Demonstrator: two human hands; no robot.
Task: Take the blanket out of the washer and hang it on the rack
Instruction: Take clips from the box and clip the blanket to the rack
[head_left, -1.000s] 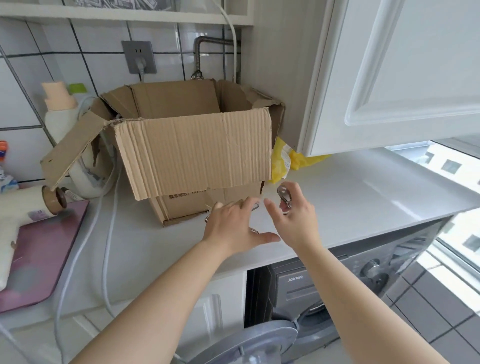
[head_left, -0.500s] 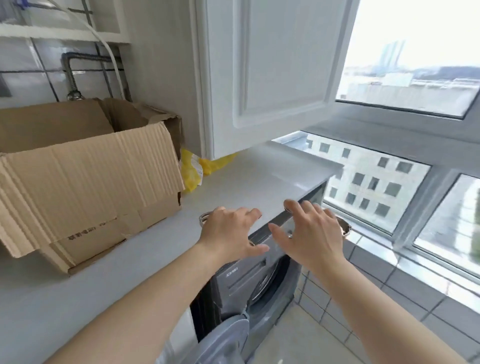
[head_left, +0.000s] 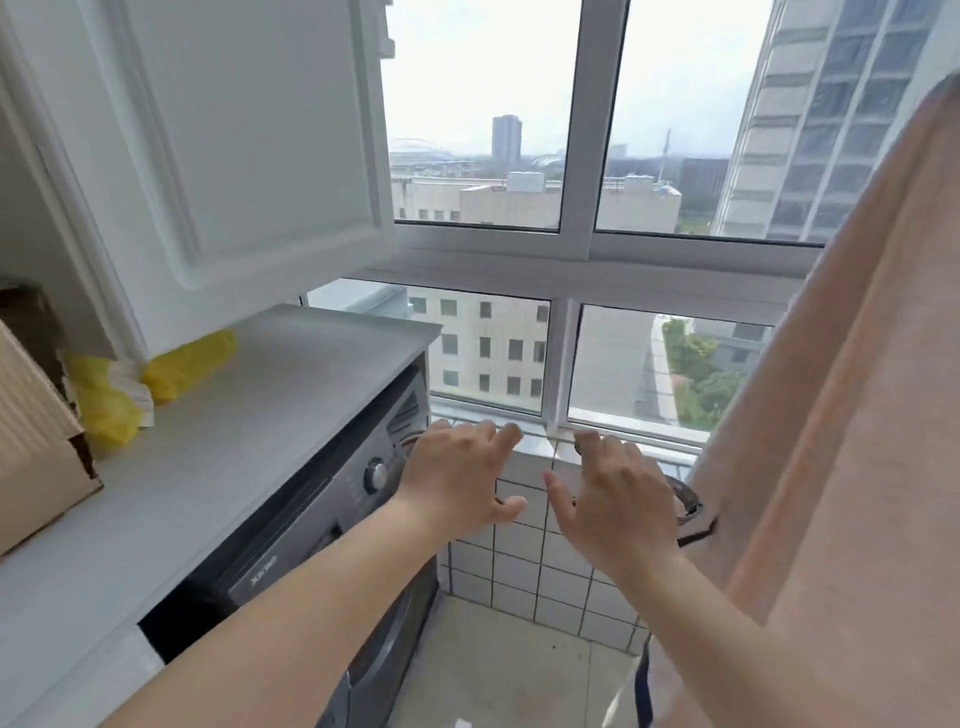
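Observation:
A pale pink blanket hangs down the right side of the head view, its top out of frame. The dark grey washer sits under the white counter at the left. Both my hands are raised in front of the tiled wall below the window. My left hand holds a metal clip, only bits of which show past the fingers and thumb. My right hand holds another metal clip, whose rounded end sticks out on the right, close to the blanket's edge. No rack is in view.
A white counter carries a yellow bag and a cardboard box at the far left. An open white cupboard door hangs above it. A big window faces me, with a tiled ledge and floor beneath.
My view has swung right, from the cardboard box on the counter to the window and the hanging blanket. Both hands moved right with the metal clips in them.

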